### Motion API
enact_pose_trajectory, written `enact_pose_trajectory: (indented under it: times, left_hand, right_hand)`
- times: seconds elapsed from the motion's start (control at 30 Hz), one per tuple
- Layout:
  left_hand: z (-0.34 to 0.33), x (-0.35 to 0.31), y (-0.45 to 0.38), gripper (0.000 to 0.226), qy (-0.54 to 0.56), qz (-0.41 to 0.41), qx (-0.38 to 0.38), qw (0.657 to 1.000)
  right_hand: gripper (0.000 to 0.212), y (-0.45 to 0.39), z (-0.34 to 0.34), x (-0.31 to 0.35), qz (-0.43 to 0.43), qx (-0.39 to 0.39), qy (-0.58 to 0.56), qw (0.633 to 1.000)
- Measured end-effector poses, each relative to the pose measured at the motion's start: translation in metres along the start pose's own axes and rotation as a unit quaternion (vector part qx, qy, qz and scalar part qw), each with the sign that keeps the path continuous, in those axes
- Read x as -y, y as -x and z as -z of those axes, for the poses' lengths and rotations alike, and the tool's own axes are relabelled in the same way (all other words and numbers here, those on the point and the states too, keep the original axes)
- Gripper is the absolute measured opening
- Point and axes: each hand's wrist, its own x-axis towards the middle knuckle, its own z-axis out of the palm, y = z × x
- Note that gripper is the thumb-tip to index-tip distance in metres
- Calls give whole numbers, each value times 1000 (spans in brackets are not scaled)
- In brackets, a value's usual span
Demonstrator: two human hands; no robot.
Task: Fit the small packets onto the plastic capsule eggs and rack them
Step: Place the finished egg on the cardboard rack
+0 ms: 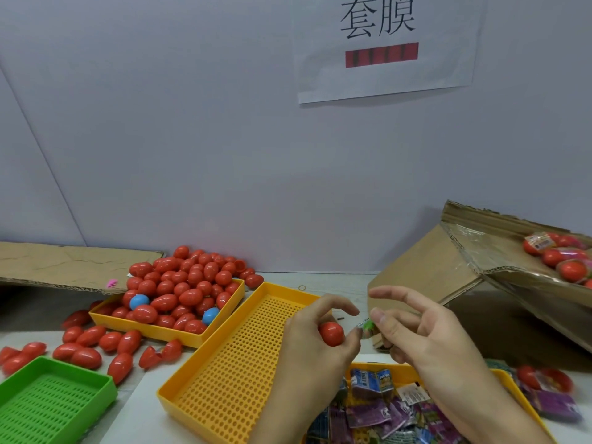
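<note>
1. Head view: a red capsule egg (331,333) is held above the table, over the right edge of the empty perforated yellow tray (237,357).
2. The left hand (315,339) grips this egg with curled fingers and thumb.
3. The right hand (416,331) pinches a small green packet (366,326) just beside the egg; its other fingers are spread.
4. Below the hands, a yellow tray (509,384) holds many purple packets (378,411).
5. To the left, another yellow tray (166,330) is piled with red eggs (185,283), with two blue eggs (139,301) among them.
6. A green tray (54,405) sits at lower left, a cardboard box (448,277) at right.
</note>
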Motion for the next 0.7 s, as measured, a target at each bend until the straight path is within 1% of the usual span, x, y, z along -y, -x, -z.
enact_pose_trajectory:
  times: [0.13,0.27,0.37,0.47,0.5,0.6,0.7]
  left_hand:
    - [0,1,0,17,-14,-34,10,999]
    - [0,-1,1,12,-11,-51,15,998]
    - [-1,-2,1,15,-3,-46,-6,999]
    - [-1,-2,-1,17,15,-34,-28,999]
    - [-1,-3,-1,16,27,-30,-33,999]
    - [-1,-3,-2,16,67,-16,-47,997]
    - [-2,-3,-2,18,91,-3,-64,994]
  right_hand:
    - [31,1,-1,0,11,-8,28,1000]
    - [29,1,-1,0,13,-21,69,997]
    - [32,1,-1,-1,12,-19,93,995]
    - [35,0,-3,-2,5,-22,90,996]
    - [33,-1,-3,-2,0,-27,88,996]
    - [18,-3,-3,-5,-11,-46,80,996]
    - [12,-4,-3,-8,-20,-55,82,995]
